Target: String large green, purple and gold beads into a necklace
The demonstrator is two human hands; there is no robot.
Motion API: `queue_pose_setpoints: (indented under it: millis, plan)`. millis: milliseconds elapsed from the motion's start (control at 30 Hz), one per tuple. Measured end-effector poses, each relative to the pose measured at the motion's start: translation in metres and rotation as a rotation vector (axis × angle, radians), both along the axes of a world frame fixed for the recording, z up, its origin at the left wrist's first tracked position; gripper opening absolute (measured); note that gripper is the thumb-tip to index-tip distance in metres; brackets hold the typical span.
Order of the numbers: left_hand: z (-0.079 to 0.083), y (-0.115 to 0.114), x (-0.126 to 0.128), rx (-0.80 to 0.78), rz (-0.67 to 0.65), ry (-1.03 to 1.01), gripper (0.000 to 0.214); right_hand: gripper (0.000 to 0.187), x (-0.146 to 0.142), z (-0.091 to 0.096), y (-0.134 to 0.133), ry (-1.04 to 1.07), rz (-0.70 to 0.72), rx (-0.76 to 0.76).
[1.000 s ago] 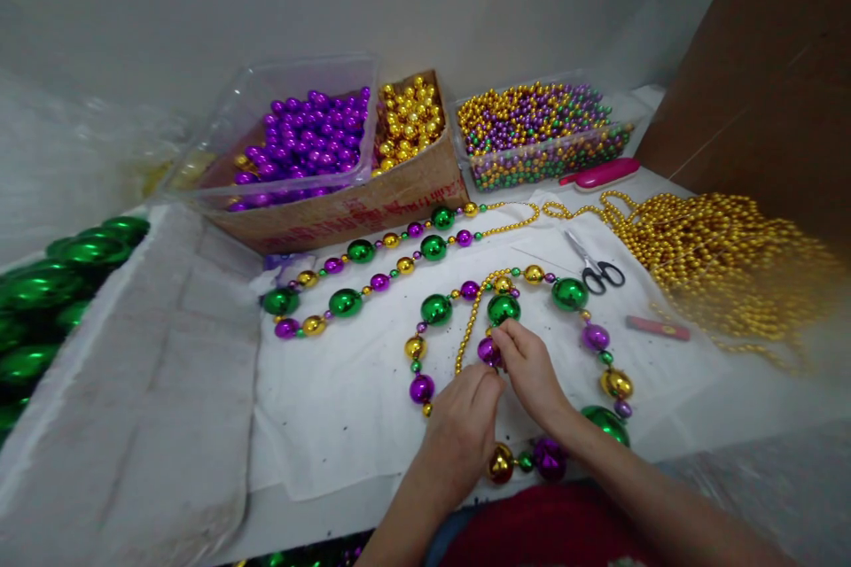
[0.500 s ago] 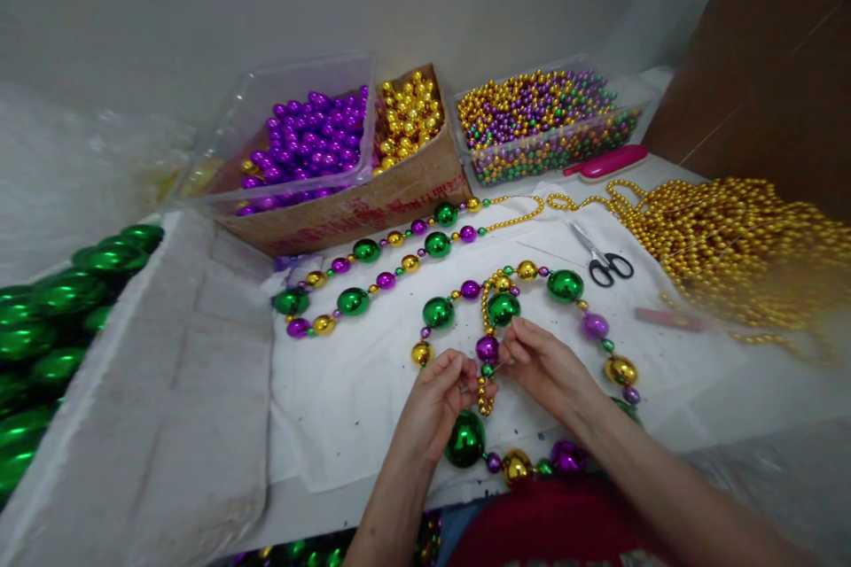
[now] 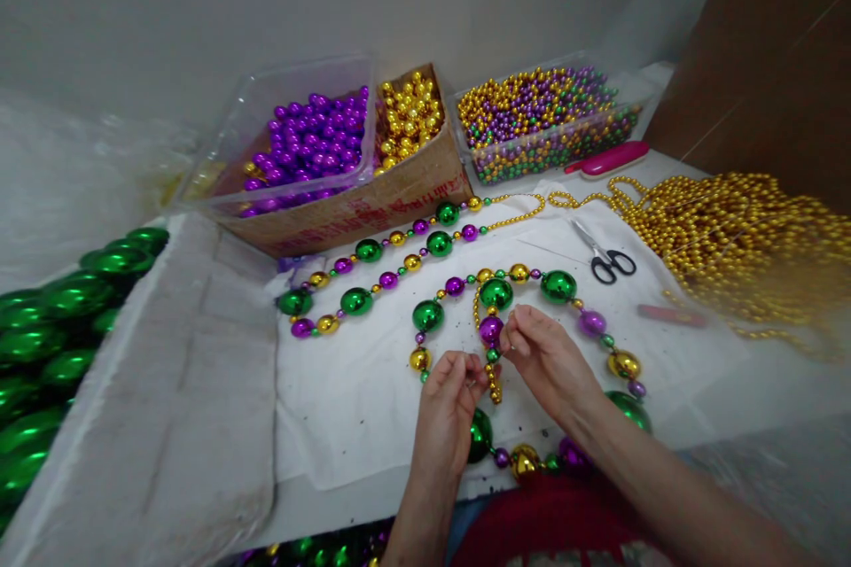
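A large bead necklace with green, purple and gold balls lies in a wide loop on the white cloth. Inside it, a short hanging strand with a purple ball and small gold beads runs between my hands. My left hand is closed, thumb and fingertips pinched at the left of this strand. My right hand is closed too, pinching close beside the purple ball on the right. The thin string between the fingertips is barely visible. Both hands are just above the cloth.
Behind stand a clear bin of purple balls, a cardboard box with gold balls and a bin of small beads. A finished-looking necklace, scissors, a pink-handled tool and piled gold strands lie around.
My right hand has moved up slightly, and my left hand a little right. The gold bead end has shifted right, and the upper part of the large loop has shifted slightly left.
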State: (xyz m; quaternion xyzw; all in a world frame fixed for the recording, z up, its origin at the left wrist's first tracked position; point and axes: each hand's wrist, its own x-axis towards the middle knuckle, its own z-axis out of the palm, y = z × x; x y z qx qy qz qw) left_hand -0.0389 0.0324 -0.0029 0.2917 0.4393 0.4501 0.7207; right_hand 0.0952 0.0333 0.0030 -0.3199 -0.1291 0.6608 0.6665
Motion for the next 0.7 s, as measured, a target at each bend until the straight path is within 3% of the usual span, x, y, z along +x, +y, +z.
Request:
queue_pose_setpoints:
  millis: [100, 233, 300, 367, 433, 500, 600, 700]
  plan:
    - [-0.002, -0.007, 0.006, 0.285, 0.023, 0.335, 0.018, 0.027, -0.005, 0.002, 0.0, -0.126, -0.09, 0.009]
    - [-0.005, -0.015, 0.005, 0.893, -0.067, 0.792, 0.016, 0.025, -0.01, 0.0, -0.001, -0.282, -0.165, 0.007]
    - [-0.006, -0.016, 0.003, 1.156, -0.152, 0.886, 0.02, 0.024, -0.012, -0.001, -0.002, -0.326, -0.171, 0.006]
    - [-0.005, -0.014, 0.002, 1.263, -0.27, 0.905, 0.025, 0.024, -0.014, -0.001, -0.003, -0.341, -0.161, 0.009]
    - [-0.003, -0.011, 0.002, 1.209, -0.373, 0.872, 0.022, 0.025, -0.015, -0.002, -0.004, -0.336, -0.148, 0.011]
    - [0.001, -0.007, 0.002, 1.029, -0.403, 0.816, 0.017, 0.024, -0.014, -0.003, -0.005, -0.319, -0.136, 0.009]
    - [0.004, -0.001, 0.003, 0.663, -0.305, 0.642, 0.021, 0.023, -0.011, -0.005, -0.008, -0.269, -0.112, 0.005]
    - [0.003, 0.005, 0.0, 0.348, -0.187, 0.309, 0.021, 0.026, -0.004, -0.007, -0.011, -0.193, -0.079, -0.002]
